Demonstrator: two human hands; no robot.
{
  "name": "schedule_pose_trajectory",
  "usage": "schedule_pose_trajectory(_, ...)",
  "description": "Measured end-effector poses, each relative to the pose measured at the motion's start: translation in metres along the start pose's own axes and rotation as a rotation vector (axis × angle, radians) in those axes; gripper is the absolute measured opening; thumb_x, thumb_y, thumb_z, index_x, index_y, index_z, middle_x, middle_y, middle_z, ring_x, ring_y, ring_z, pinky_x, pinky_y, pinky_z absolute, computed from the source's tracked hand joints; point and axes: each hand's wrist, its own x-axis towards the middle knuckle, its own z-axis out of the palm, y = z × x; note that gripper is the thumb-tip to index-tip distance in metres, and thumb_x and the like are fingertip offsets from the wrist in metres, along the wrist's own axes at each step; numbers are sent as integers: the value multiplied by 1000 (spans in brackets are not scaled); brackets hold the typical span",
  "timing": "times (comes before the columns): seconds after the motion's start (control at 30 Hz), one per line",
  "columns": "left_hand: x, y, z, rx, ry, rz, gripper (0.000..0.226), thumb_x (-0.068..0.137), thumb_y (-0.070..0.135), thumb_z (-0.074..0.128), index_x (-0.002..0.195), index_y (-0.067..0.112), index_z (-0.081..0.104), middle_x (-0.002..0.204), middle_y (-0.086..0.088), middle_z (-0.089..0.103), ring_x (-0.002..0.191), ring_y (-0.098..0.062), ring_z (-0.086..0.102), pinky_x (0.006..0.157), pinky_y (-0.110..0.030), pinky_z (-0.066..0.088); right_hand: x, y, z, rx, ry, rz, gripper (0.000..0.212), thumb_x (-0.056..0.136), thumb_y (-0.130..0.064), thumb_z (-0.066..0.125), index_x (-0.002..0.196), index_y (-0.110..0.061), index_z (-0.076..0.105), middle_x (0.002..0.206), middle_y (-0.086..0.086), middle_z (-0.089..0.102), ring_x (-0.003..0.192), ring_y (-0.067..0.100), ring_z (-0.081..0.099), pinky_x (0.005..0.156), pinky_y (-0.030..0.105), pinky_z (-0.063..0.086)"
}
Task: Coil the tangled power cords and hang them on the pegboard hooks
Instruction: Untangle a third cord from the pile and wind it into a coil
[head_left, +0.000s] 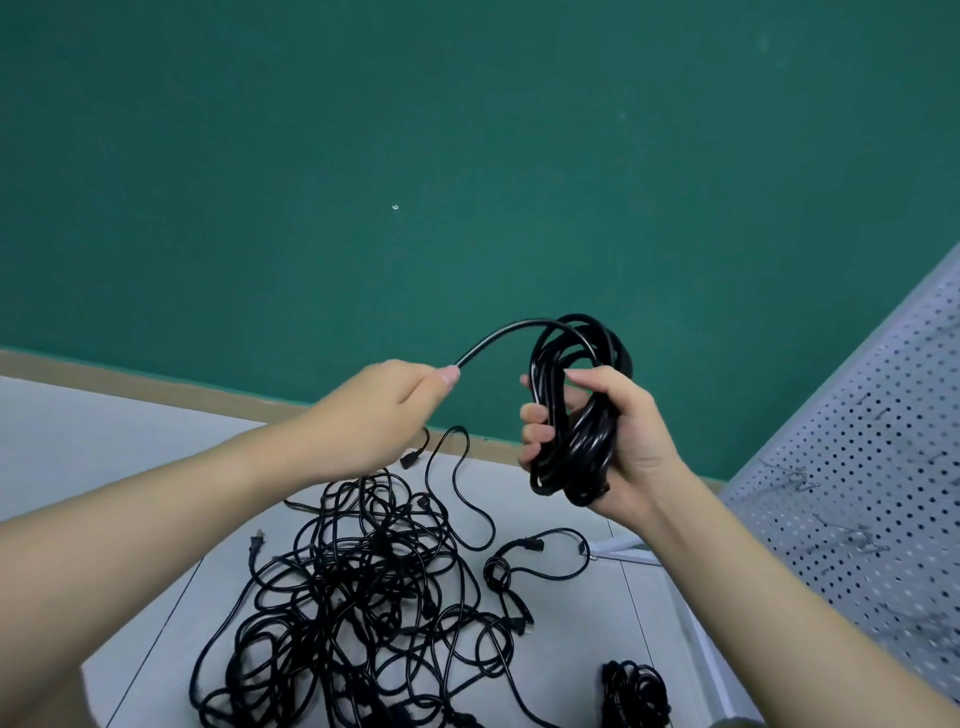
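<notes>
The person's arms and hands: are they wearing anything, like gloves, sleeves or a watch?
Nothing is worn as far as the picture shows. The left hand and right hand are bare, with no gloves, rings or watch in view. Both forearms are uncovered up to the picture's edge, so no sleeve shows. The fingernails are short and unpainted.

Head view, close, forward-down over hands (498, 415) toward floor (93, 447).

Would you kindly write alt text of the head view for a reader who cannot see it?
The right hand grips a coiled black cord while the left hand pinches its free end. Below, a tangled pile of cords lies on a pale floor; a white pegboard with hooks stands at right.
</notes>
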Motion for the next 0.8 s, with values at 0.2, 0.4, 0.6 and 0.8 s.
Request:
schedule_pose_trajectory(0.2,-15,33,1,-198,52,96,52,110,40,31,61,22,37,55,11,33,49,-7,30,50,-23,27,4,11,8,-63,-129,115,61,64,-30,88,112,-7,60,82,8,47,67,19,43,68,34,46)
schedule_pose_trajectory(0.4,-14,38,23,-498,-38,-50,60,112,35,30,56,19,43,56,0,48,37,2,45,49,-27,30,6,14,21,-154,-318,16,76,58,-19,78,128,-6,52,87,13,53,73,22,47,72,37,48)
schedule_pose_trajectory(0.6,-6,12,12,-438,-43,-185,71,110,49,30,55,10,55,45,-7,52,43,-21,48,48,-24,41,6,24,33,-156,-305,-18,64,64,-12,64,128,-6,55,109,17,42,74,21,45,68,34,44)
schedule_pose_trajectory(0.8,-8,13,6,-536,-181,-328,84,104,66,24,53,11,62,57,-12,66,65,-29,68,68,-33,53,5,30,41,-157,-299,-65,76,63,-15,71,134,5,52,104,18,53,75,22,49,72,37,41)
